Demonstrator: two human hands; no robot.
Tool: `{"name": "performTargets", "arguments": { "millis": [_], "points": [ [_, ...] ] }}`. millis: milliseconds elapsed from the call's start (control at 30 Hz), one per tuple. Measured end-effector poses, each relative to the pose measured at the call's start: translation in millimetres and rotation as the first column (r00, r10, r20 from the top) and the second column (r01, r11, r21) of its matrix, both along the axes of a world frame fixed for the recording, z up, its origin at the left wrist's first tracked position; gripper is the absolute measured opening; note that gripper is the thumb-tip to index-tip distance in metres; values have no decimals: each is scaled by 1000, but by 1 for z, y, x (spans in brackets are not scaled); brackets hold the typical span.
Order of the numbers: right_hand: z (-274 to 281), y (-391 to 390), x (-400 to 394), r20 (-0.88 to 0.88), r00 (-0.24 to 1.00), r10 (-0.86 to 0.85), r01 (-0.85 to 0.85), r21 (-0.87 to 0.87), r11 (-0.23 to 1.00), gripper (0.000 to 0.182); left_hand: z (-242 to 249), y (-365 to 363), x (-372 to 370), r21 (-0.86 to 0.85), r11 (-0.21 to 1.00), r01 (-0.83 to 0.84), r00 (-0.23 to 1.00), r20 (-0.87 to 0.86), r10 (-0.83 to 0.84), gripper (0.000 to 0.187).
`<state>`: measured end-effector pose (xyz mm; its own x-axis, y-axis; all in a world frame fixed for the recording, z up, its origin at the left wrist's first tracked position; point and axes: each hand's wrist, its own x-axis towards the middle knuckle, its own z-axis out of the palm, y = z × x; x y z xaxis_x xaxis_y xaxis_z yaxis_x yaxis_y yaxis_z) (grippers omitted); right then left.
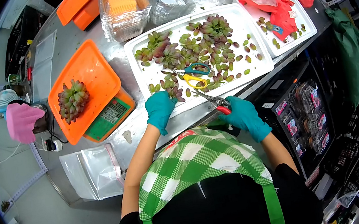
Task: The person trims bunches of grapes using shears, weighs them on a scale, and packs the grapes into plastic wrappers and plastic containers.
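My left hand point(160, 110), in a teal glove, is closed at the near left corner of the white tray point(141, 85). Its fingertips pinch a small succulent point(170, 88) lying just inside the rim. In my right hand point(244, 115), also gloved, are red-handled pruning shears point(222, 106). Their blades point up and left over the tray's near edge, apart from my left hand. Teal-handled scissors point(197, 68) and yellow-handled scissors point(196, 81) lie in the tray among succulent rosettes point(216, 28) and many loose leaves point(220, 60).
Left stands an orange digital scale point(109, 117) bearing an orange tray point(95, 64) with a succulent point(73, 100). Clear plastic boxes point(126, 21) are stacked behind. A second white tray point(304, 16) holds a red bag point(283, 19). Plastic bags point(92, 172) lie at the near left edge.
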<state>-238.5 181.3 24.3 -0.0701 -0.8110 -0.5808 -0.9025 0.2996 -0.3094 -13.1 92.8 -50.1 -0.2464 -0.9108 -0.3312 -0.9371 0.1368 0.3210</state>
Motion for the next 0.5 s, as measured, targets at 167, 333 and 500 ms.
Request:
{"name": "performTargets", "arguments": {
  "millis": [167, 333, 500],
  "points": [
    [-2, 2, -1, 43, 999, -33, 32, 23, 999, 47, -1, 3, -9, -33, 999, 43, 999, 6, -42, 36],
    [-6, -1, -1, 61, 998, -30, 29, 13, 1000, 55, -6, 1, -5, 52, 996, -74, 994, -77, 78, 20],
    [-7, -4, 0, 89, 996, -3, 3, 8, 1000, 59, -5, 0, 0, 78, 985, -157, 958, -229, 171, 16]
  ]
}}
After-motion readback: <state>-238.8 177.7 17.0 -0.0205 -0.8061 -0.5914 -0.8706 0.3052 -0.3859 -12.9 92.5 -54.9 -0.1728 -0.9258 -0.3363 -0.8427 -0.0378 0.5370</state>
